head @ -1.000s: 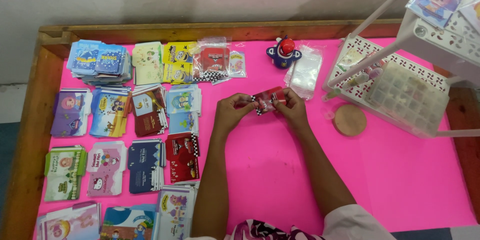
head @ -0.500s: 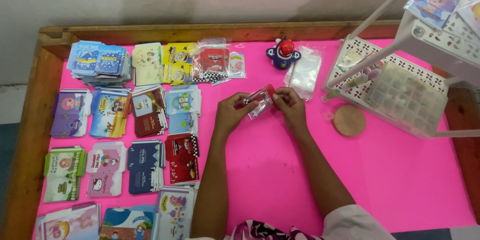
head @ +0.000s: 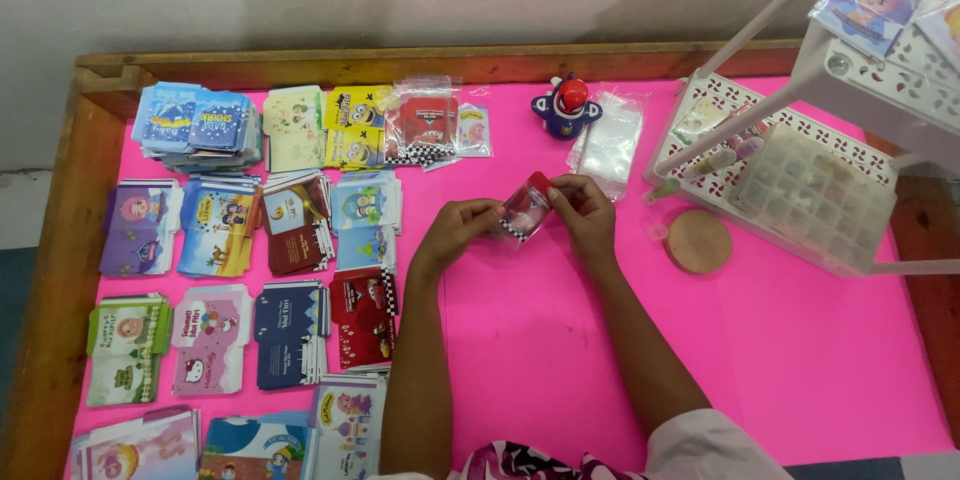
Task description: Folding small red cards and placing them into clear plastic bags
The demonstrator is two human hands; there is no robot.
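Both hands meet over the middle of a pink tabletop. Between them is a small red card in a clear plastic sleeve, with a black-and-white chequered edge. My left hand pinches its lower left end. My right hand grips its upper right end, fingers curled over it. The packet is tilted and held just above the table.
Stacks of small printed cards fill the table's left side. A pile of clear sleeves and a small red-and-blue toy figure lie behind the hands. A round wooden disc and a white plastic rack stand at right. A wooden rim frames the table.
The red card has turned from lying flat across both hands to a tilt, and the hands have shifted slightly along it. Nothing else on the table has moved.
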